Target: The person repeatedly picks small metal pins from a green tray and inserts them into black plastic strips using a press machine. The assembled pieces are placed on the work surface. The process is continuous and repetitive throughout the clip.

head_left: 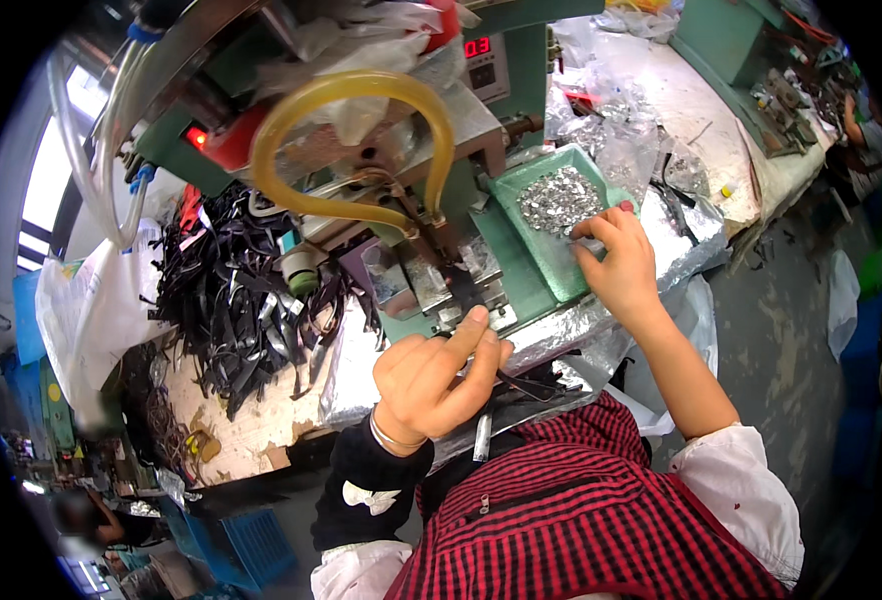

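My left hand is at the small press, its fingers closed on the end of a black strap. The strap lies across the metal die block under the press head. At the right edge of a pale green tray is my right hand, thumb and index finger drawn together in a pinch. Whatever may be between those fingertips is too small to make out. Beside them in the tray lies a heap of small shiny metal clips.
A yellow hose loops over the green press. Left of it lies a big pile of black straps. Crumpled foil wraps the bench edge, and clear plastic bags sit behind the tray. A blue crate stands lower left.
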`<state>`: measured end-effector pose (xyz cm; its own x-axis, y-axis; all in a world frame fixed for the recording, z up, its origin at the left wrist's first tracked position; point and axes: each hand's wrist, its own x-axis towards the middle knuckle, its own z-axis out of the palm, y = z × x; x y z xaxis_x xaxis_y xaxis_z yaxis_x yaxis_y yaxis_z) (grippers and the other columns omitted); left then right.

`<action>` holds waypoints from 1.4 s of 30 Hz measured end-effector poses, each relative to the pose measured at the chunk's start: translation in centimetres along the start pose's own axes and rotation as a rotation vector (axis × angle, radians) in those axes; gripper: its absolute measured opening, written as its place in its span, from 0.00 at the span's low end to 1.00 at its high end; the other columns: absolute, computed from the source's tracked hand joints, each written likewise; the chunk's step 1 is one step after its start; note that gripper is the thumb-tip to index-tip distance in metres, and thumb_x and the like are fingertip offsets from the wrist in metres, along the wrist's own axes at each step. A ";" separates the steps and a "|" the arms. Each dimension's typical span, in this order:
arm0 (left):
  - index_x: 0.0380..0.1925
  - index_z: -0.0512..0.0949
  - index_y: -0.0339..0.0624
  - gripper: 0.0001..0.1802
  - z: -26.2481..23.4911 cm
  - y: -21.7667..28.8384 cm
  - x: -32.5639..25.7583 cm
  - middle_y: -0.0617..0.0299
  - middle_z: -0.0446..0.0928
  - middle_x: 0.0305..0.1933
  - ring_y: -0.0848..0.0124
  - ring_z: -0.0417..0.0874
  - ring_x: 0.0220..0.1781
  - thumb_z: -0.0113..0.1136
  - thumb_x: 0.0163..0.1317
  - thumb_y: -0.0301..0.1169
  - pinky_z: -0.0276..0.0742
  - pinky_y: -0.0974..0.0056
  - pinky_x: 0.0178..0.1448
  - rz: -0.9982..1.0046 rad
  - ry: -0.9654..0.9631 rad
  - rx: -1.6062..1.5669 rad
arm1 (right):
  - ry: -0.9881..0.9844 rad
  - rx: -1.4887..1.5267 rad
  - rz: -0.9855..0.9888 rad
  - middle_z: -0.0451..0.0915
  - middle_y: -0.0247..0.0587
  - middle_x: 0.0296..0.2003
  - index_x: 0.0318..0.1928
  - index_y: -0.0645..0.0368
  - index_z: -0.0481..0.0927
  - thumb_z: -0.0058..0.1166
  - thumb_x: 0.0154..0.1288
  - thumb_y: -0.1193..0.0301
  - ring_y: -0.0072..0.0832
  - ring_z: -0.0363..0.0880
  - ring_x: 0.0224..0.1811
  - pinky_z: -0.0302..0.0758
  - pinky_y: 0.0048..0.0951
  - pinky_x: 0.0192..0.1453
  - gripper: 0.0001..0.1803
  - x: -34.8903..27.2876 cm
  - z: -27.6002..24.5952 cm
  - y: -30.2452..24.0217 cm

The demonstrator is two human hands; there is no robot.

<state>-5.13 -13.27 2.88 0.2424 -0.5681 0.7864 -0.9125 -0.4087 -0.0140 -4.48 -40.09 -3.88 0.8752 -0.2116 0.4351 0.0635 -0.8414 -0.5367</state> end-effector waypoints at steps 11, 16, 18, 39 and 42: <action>0.39 0.85 0.34 0.12 -9.0 2.3 -3.7 0.52 0.87 0.43 0.64 0.86 0.37 0.70 0.53 0.16 0.80 0.64 0.44 -0.454 0.108 0.346 | 0.184 0.194 -0.044 0.84 0.43 0.36 0.42 0.62 0.84 0.62 0.60 0.80 0.37 0.84 0.39 0.78 0.34 0.48 0.09 -1.0 1.4 0.7; 0.33 0.86 0.43 0.04 -12.1 -8.1 -7.1 0.59 0.83 0.41 0.58 0.80 0.46 0.69 0.57 0.24 0.74 0.57 0.51 -0.739 -0.070 0.715 | 0.189 0.307 -0.099 0.85 0.43 0.37 0.44 0.62 0.86 0.62 0.64 0.80 0.37 0.85 0.39 0.79 0.34 0.48 0.09 0.9 1.4 -1.7; 0.28 0.85 0.45 0.04 -11.1 -11.7 -10.9 0.59 0.77 0.38 0.55 0.77 0.44 0.71 0.52 0.30 0.74 0.54 0.48 -0.828 -0.218 0.863 | 0.146 0.418 -0.018 0.86 0.44 0.38 0.44 0.62 0.86 0.62 0.64 0.79 0.37 0.85 0.40 0.80 0.33 0.48 0.08 1.5 2.3 -3.3; 0.50 0.81 0.31 0.10 -3.7 -8.4 -12.5 0.62 0.84 0.41 0.78 0.82 0.39 0.61 0.72 0.23 0.76 0.74 0.45 -1.179 0.430 -0.342 | 0.110 0.760 -0.103 0.84 0.43 0.37 0.43 0.61 0.84 0.64 0.57 0.79 0.38 0.85 0.42 0.78 0.35 0.49 0.12 2.5 1.5 -11.3; 0.45 0.82 0.28 0.08 -3.9 -6.2 -10.9 0.56 0.86 0.43 0.76 0.85 0.40 0.60 0.73 0.23 0.80 0.71 0.47 -1.224 0.415 -0.320 | 0.052 0.930 0.055 0.84 0.41 0.38 0.51 0.63 0.80 0.64 0.59 0.79 0.27 0.84 0.43 0.78 0.29 0.51 0.18 1.1 2.3 -11.5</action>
<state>-3.45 -1.76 -3.15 0.8912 0.3243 0.3173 -0.2304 -0.2789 0.9323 -3.10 -29.51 1.13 0.8671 -0.2807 0.4116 0.4008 -0.0978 -0.9109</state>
